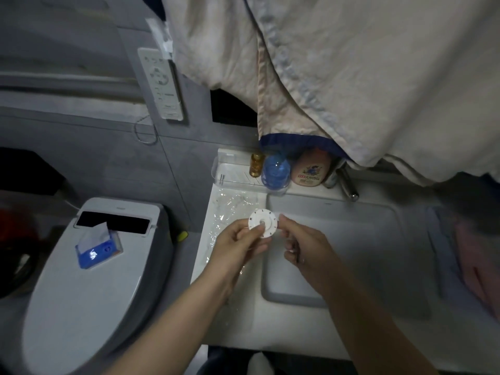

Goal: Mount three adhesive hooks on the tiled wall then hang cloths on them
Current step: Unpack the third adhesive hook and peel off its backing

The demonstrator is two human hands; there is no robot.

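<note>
A round white adhesive hook (263, 221) with a small metal centre is held up over the white sink counter (359, 220). My left hand (239, 243) grips it from below, thumb across its face. My right hand (303, 246) pinches at the disc's right edge with curled fingers; whether it holds a peeled film I cannot tell. A large pale cloth (351, 71) hangs down from the top of the view over the back of the sink. The grey tiled wall (94, 147) rises at the left behind the toilet.
Crinkled clear plastic wrap (230, 207) lies on the counter's left part. A clear tray (232, 171) holds an amber bottle (256, 164), a blue bottle (276, 171) and a peach bottle (311, 169). A tissue pack (97, 246) sits on the toilet lid (81, 293). A remote panel (162, 82) is wall-mounted.
</note>
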